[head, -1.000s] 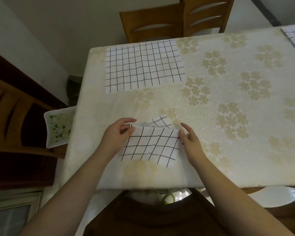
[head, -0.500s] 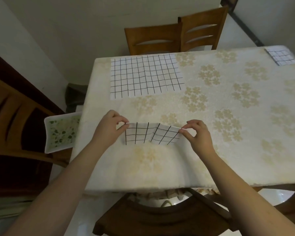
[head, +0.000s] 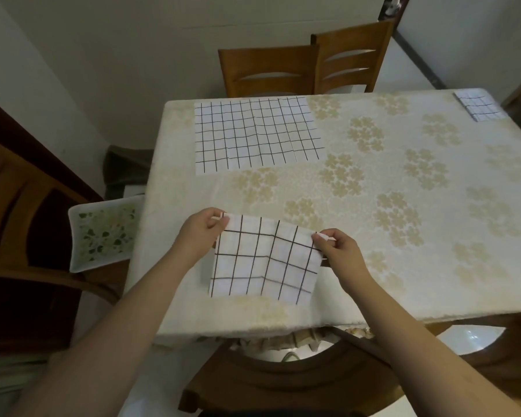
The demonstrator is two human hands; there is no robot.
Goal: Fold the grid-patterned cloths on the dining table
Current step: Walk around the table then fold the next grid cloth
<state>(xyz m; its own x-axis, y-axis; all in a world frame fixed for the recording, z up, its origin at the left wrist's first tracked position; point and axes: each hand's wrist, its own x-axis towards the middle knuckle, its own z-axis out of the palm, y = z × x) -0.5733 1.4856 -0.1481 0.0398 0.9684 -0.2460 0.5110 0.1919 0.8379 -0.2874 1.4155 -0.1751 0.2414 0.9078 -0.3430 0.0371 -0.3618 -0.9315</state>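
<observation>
Head view: I look down on a dining table [head: 433, 296] covered in a cream tablecloth with pale gold flower prints; both bare hands work at its near edge.
Cloth in hand: a small white cloth with a wide dark grid [head: 262, 260], partly folded, hangs from its far edge and drapes toward me, near left of centre on the table.
Left hand [head: 200, 233]: thumb and fingers pinched together on the far-left corner of the held cloth.
Right hand [head: 340, 251]: thumb and fingers pinched together on the far-right corner.
Reason for hold: I judge that gripping both far corners keeps that edge taut, so the layers hang square and line up for the next fold.
Cloth contact: I cannot tell whether the lower edge rests on the table or hangs just above it.
Unfolded cloth: a larger white cloth with a finer dark grid [head: 256, 133] lies flat at the far left, well apart from the hands; I judge it awaits folding.
Folded cloth: a small grid-patterned piece [head: 478, 105] sits at the far right corner, apparently finished and set out of the working area.
Surroundings: two wooden chairs [head: 271, 70] stand beyond the far edge; a white tray with green leaf print [head: 103, 233] sits to the left, off the table.
</observation>
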